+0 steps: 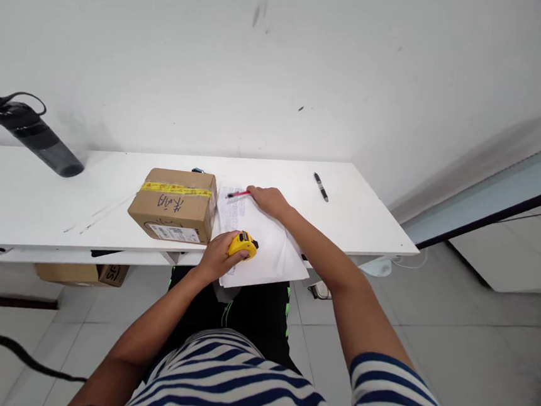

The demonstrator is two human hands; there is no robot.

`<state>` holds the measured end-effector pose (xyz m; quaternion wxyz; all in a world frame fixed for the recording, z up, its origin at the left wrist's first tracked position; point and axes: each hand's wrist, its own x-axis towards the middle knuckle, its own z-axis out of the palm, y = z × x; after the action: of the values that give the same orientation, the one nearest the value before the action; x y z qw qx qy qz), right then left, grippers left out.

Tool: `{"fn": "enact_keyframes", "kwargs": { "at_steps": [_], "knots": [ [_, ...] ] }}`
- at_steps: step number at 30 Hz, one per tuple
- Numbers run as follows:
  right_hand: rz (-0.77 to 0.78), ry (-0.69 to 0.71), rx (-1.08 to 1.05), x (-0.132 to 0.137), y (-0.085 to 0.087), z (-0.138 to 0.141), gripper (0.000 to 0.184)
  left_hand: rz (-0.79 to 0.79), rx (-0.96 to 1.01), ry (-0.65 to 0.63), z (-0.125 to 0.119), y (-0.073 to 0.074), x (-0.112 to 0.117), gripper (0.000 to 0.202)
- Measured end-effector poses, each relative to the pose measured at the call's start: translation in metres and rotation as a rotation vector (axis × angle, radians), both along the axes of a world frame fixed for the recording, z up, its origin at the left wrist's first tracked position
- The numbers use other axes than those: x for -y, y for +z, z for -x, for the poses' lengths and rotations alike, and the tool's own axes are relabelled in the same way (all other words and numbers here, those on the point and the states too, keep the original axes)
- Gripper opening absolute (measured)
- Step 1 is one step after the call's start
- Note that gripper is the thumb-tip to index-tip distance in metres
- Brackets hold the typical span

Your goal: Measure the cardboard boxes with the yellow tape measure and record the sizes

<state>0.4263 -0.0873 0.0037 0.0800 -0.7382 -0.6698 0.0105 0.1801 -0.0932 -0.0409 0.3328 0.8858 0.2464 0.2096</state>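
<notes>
My left hand (218,255) is closed round a yellow tape measure (243,245), over the near part of some white paper sheets (270,253). Printed text covers the far left part of the sheets, which hang past the table's front edge. At their far side, my right hand (268,199) has its fingers closed on a thin red pen or pencil (239,194) with a dark end pointing left. A taped cardboard box (170,205) stands just left of the paper, with yellow tape, handwriting and a label on it.
A dark water bottle (43,142) stands at the table's left. Toward the right lies a black pen (321,187). A small dark-blue object (198,170) shows behind the box. The white table (364,217) meets the wall at the back. Another carton (75,272) sits below.
</notes>
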Motion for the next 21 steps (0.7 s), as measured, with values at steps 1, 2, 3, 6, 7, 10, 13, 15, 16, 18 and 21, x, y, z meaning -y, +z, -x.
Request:
{"fn": "enact_keyframes", "kwargs": {
  "at_steps": [1, 2, 3, 6, 7, 10, 13, 15, 16, 18, 21],
  "knots": [
    [-0.078, -0.021, -0.092, 0.003, -0.001, 0.005, 0.034, 0.017, 0.017, 0.023, 0.001, -0.003, 0.001, 0.051],
    [-0.17, -0.044, -0.224, 0.005, -0.003, 0.011, 0.033, 0.039, 0.022, 0.04, 0.002, -0.005, 0.001, 0.052],
    [-0.261, -0.066, -0.381, 0.008, -0.006, 0.017, 0.032, 0.065, 0.016, 0.046, 0.002, -0.005, 0.002, 0.052],
    [-0.4, -0.116, -0.801, 0.015, -0.017, 0.036, 0.038, 0.141, -0.018, 0.044, 0.002, 0.001, 0.002, 0.052],
    [-0.388, -0.124, -0.895, 0.016, -0.021, 0.04, 0.041, 0.154, -0.023, 0.038, 0.002, 0.003, 0.001, 0.053],
    [-0.336, -0.132, -1.095, 0.017, -0.033, 0.048, 0.047, 0.145, -0.03, -0.006, 0.001, 0.006, -0.001, 0.055],
    [-0.343, -0.201, -1.096, 0.015, -0.038, 0.048, 0.053, 0.091, -0.042, -0.076, 0.0, 0.004, -0.003, 0.052],
    [-0.343, -0.219, -1.018, 0.015, -0.038, 0.048, 0.05, 0.065, -0.044, -0.106, 0.0, 0.002, -0.004, 0.051],
    [-0.338, -0.208, -0.986, 0.014, -0.038, 0.048, 0.048, 0.062, -0.042, -0.114, 0.001, 0.002, -0.005, 0.051],
    [-0.331, -0.181, -0.955, 0.014, -0.039, 0.048, 0.044, 0.073, -0.039, -0.121, 0.001, 0.002, -0.006, 0.05],
    [-0.34, -0.2, -0.958, 0.012, -0.041, 0.048, 0.043, 0.092, -0.046, -0.121, 0.002, 0.002, -0.007, 0.05]
  ]
}}
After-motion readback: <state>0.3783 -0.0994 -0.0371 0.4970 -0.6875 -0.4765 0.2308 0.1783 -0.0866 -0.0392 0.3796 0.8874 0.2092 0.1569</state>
